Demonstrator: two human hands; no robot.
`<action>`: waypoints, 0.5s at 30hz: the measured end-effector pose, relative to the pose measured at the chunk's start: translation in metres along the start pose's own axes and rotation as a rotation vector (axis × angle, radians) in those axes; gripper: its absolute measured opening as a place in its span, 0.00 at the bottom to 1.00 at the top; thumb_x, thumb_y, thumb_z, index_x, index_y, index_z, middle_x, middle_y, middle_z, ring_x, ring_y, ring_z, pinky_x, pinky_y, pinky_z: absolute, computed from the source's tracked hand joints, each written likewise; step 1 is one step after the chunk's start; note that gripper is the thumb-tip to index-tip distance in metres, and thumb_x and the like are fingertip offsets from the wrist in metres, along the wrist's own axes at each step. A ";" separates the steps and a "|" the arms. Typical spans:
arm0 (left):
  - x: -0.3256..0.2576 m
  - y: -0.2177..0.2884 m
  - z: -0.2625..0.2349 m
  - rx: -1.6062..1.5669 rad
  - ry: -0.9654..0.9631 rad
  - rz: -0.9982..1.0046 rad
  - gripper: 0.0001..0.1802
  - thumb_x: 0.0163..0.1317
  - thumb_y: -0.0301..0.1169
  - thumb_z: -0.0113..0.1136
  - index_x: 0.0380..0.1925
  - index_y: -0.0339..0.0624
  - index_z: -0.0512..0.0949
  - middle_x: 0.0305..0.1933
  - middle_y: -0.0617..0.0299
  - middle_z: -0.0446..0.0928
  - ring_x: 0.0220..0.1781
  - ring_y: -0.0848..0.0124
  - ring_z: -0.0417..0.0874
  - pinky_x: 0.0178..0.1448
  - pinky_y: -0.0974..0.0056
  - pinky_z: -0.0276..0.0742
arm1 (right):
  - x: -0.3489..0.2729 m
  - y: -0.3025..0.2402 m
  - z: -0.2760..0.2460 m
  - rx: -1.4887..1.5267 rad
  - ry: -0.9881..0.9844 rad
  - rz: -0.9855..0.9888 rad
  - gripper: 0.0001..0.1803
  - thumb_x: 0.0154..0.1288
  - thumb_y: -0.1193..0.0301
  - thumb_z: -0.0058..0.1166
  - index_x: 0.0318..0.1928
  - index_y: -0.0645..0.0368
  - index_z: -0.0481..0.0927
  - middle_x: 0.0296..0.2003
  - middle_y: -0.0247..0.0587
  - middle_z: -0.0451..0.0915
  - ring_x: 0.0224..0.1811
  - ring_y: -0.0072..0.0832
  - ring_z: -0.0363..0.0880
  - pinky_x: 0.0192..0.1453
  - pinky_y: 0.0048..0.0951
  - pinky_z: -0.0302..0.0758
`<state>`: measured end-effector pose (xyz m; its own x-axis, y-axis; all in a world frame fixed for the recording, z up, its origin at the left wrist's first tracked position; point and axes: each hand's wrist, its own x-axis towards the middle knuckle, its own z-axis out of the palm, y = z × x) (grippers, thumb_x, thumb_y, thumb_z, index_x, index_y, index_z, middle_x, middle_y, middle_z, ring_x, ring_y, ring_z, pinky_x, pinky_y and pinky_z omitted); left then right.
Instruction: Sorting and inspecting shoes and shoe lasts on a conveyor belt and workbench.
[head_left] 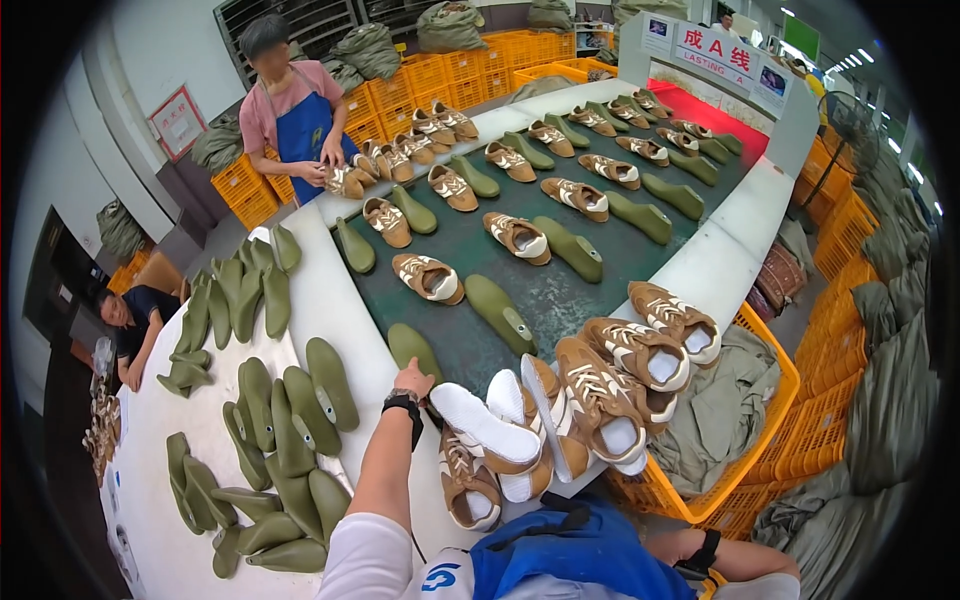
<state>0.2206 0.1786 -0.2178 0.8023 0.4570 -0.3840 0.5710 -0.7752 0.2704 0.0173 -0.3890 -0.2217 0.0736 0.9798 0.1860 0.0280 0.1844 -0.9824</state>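
My left hand (pixel 412 381), with a black band at the wrist, is closed at the near end of a green shoe last (pixel 414 349) lying at the belt's near left corner. Its index finger lies along the last; the other fingers are partly hidden. Just right of it, brown-and-white sneakers are heaped at the belt's near end, one showing a white sole (pixel 487 424). A brown sneaker (pixel 598 392) with white laces leans there too. My right hand (pixel 668 545) is low at my side by the blue apron (pixel 570 550), its fingers hidden.
Pairs of sneakers and lasts stand along the green belt (pixel 560 300). Many loose lasts (pixel 290 420) cover the white table at left. An orange crate (pixel 690 512) with grey-green cloth stands at right. One person handles sneakers across the belt; another sits far left.
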 end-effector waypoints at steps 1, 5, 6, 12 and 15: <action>0.000 -0.002 0.000 -0.003 -0.008 0.020 0.40 0.51 0.45 0.54 0.64 0.42 0.58 0.47 0.43 0.77 0.50 0.54 0.78 0.55 0.58 0.73 | 0.005 -0.010 -0.004 -0.047 -0.039 0.089 0.21 0.43 0.57 0.59 0.25 0.65 0.75 0.21 0.55 0.74 0.27 0.52 0.72 0.28 0.41 0.66; 0.003 -0.008 0.005 0.021 -0.067 0.064 0.42 0.51 0.48 0.54 0.65 0.40 0.56 0.50 0.42 0.75 0.52 0.53 0.77 0.57 0.58 0.72 | 0.017 -0.018 -0.005 -0.146 -0.148 0.590 0.21 0.42 0.57 0.59 0.27 0.65 0.77 0.23 0.56 0.75 0.28 0.52 0.74 0.30 0.41 0.68; 0.005 -0.014 0.008 0.013 -0.037 0.078 0.43 0.52 0.49 0.53 0.65 0.40 0.56 0.51 0.42 0.74 0.54 0.53 0.76 0.58 0.58 0.71 | 0.024 -0.031 -0.011 -0.171 -0.156 0.605 0.21 0.42 0.57 0.59 0.27 0.65 0.78 0.23 0.55 0.76 0.28 0.51 0.75 0.31 0.41 0.69; -0.038 -0.004 -0.020 -0.327 0.087 0.074 0.37 0.54 0.44 0.55 0.62 0.39 0.60 0.49 0.43 0.75 0.52 0.53 0.77 0.54 0.58 0.72 | 0.030 -0.036 -0.012 -0.282 -0.230 0.787 0.21 0.41 0.56 0.60 0.26 0.64 0.79 0.22 0.52 0.77 0.28 0.47 0.77 0.31 0.41 0.71; -0.103 0.014 -0.028 -0.356 0.350 0.514 0.35 0.51 0.32 0.61 0.60 0.39 0.62 0.49 0.46 0.76 0.51 0.56 0.77 0.54 0.59 0.73 | 0.043 -0.050 -0.016 -0.318 -0.262 0.800 0.19 0.42 0.57 0.59 0.25 0.63 0.80 0.22 0.52 0.78 0.27 0.47 0.77 0.30 0.40 0.71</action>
<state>0.1510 0.1335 -0.1497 0.9597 0.2317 0.1587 0.0803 -0.7678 0.6357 0.0346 -0.3573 -0.1643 -0.0389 0.7997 -0.5992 0.3430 -0.5525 -0.7597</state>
